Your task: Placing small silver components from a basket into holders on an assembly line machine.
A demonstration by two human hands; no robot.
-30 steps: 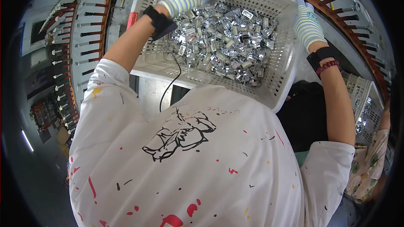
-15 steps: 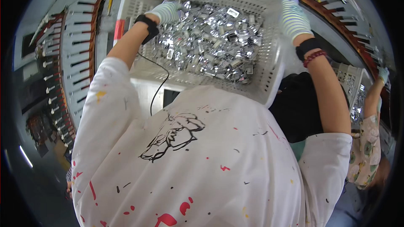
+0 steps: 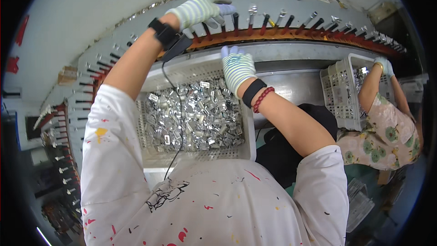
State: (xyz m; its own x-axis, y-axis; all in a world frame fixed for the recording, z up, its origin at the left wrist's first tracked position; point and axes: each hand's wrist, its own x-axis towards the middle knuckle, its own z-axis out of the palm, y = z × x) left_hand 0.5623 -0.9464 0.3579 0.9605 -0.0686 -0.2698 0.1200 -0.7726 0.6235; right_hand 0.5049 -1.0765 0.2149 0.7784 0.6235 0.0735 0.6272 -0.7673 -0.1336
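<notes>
My left hand (image 3: 198, 11), in a white-and-green striped glove with lilac fingertips, is raised beyond the far rim of a white perforated bin (image 3: 249, 143). Its fingers stretch right above a row of upright dark pegs (image 3: 236, 23), and I make out nothing between them. My right hand (image 3: 239, 69), gloved alike, is over the bin's far right corner, fingers extended and pointing away from me. No object shows in it; its palm is hidden. Many small shiny silver pieces (image 3: 195, 116) fill the bin. A black band with a dangling cable (image 3: 181, 123) circles my left wrist.
The pegs stand along an orange-brown rail (image 3: 273, 33) curving across the back and down the left; some carry shiny pieces. To the right, a co-worker in a flowered top (image 3: 382, 136) reaches into another white bin (image 3: 332, 93). A grey metal surface (image 3: 296, 89) lies between the bins.
The view has tilted up and turned. My left hand has left the silver pieces and risen to the pegs. My right hand has come off the bin's right rim area and moved inward.
</notes>
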